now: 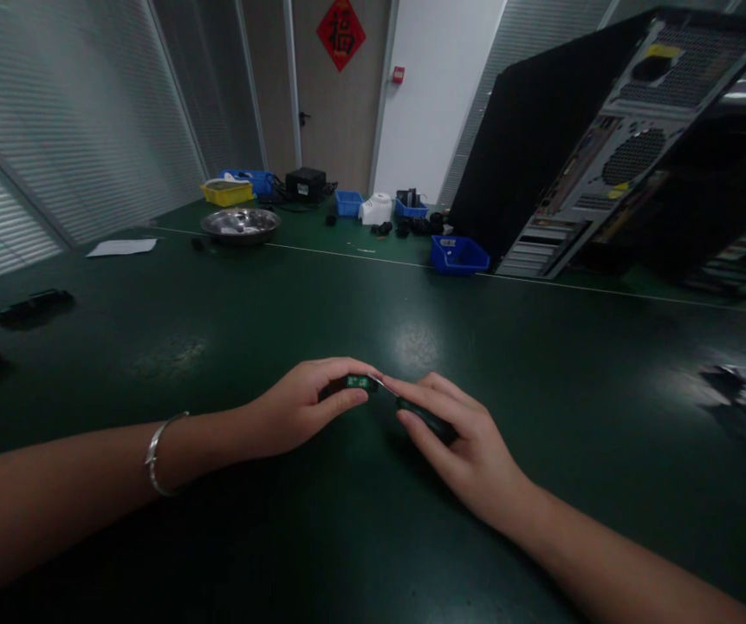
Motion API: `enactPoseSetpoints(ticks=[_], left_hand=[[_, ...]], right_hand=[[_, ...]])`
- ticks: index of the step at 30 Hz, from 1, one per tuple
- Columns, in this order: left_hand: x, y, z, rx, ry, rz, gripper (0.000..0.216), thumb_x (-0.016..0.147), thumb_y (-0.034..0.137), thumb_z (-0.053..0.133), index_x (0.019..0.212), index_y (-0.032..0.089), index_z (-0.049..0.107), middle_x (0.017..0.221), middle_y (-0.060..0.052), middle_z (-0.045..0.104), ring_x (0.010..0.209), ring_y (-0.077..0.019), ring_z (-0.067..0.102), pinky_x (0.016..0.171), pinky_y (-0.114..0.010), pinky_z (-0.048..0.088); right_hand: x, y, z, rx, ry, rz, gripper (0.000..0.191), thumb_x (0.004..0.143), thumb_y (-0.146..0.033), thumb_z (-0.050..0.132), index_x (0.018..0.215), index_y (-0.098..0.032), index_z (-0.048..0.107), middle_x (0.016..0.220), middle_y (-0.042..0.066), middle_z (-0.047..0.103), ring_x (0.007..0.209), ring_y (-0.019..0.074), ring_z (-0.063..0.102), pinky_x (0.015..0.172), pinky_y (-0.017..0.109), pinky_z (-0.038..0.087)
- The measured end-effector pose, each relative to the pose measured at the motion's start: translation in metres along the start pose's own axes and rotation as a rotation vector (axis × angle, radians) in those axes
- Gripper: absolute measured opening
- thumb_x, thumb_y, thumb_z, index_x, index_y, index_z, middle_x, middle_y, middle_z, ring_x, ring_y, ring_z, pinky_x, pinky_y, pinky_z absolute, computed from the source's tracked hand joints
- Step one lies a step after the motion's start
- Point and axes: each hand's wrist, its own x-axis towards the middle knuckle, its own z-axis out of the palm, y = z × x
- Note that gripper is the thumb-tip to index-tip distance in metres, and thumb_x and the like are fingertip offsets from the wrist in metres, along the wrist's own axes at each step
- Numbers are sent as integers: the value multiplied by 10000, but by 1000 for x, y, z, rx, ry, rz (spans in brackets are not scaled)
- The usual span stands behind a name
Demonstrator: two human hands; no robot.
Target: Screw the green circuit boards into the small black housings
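Meeting low over the green tabletop [541,364], both hands work close together in front of the person. The left hand [295,409] pinches a small green module [360,382] between thumb and forefinger, at its fingertips. The right hand [470,451] is closed around a dark tool [425,421]. The tool's long axis runs up-left, and its thin metal tip appears to touch the module.

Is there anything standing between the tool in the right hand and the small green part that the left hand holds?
Nothing visible does. The thin metal tip of the dark-handled tool in the right hand reaches straight to the small green flat part pinched by the left hand; whether they touch is unclear.
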Motion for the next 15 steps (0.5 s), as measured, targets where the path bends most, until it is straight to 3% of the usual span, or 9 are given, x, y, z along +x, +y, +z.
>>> enactPoseSetpoints(ticks=[5, 8, 13, 15], left_hand=[[0, -7, -1, -54, 46, -44, 262, 950, 245, 547, 1189, 192, 643, 1035, -50, 698, 799, -163, 623, 734, -278, 514], [-1, -8, 0, -47, 43, -46, 269, 947, 253, 559, 1194, 195, 648, 1064, -56, 703, 817, -171, 640, 751, -289, 524], [-1, -5, 1, 30, 61, -8, 256, 931, 245, 577, 1166, 202, 670, 1111, -61, 710, 987, -218, 645, 904, -353, 501], [0, -5, -3, 40, 64, -23, 259, 926, 254, 582, 1164, 197, 667, 1089, -60, 713, 932, -209, 654, 865, -347, 518]], right_hand=[[0, -1, 1, 3, 14, 3, 365, 943, -160, 540, 1290, -240, 620, 917, 50, 598, 803, 178, 588, 693, 305, 482], [1, -2, 1, -8, 15, 7, 355, 935, -152, 543, 1267, -240, 634, 893, 47, 600, 787, 177, 591, 681, 301, 483], [1, -1, 1, -34, 7, 24, 343, 934, -163, 546, 1252, -243, 644, 874, 44, 606, 770, 177, 596, 667, 295, 490], [0, 0, 1, -36, 7, 22, 346, 938, -170, 545, 1262, -248, 638, 889, 47, 612, 778, 178, 598, 669, 295, 492]])
